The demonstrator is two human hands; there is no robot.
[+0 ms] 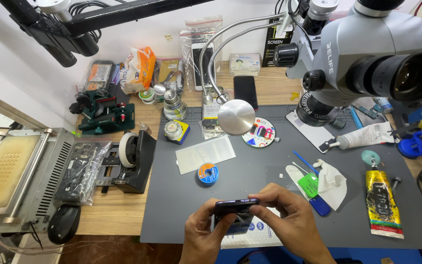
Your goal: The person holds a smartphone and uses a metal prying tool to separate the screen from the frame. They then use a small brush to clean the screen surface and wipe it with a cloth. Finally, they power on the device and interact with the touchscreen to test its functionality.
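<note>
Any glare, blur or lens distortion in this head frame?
Head view: even, bright light with soft shadows; glare on the round metal disc; the microscope looms large and slightly soft at the edge; the phone in the left hand and right hand is sharp.

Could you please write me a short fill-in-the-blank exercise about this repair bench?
1. Both hands, left hand and right hand, hold a dark ____ edge-up over the grey mat.
2. The small solder spool on the mat is ____ in colour.
3. The yellow glue tube lies to the ____ of the hands.
4. The computer mouse sits on the ____ bench, off the mat.

Missing words: phone; blue; right; wooden
</note>
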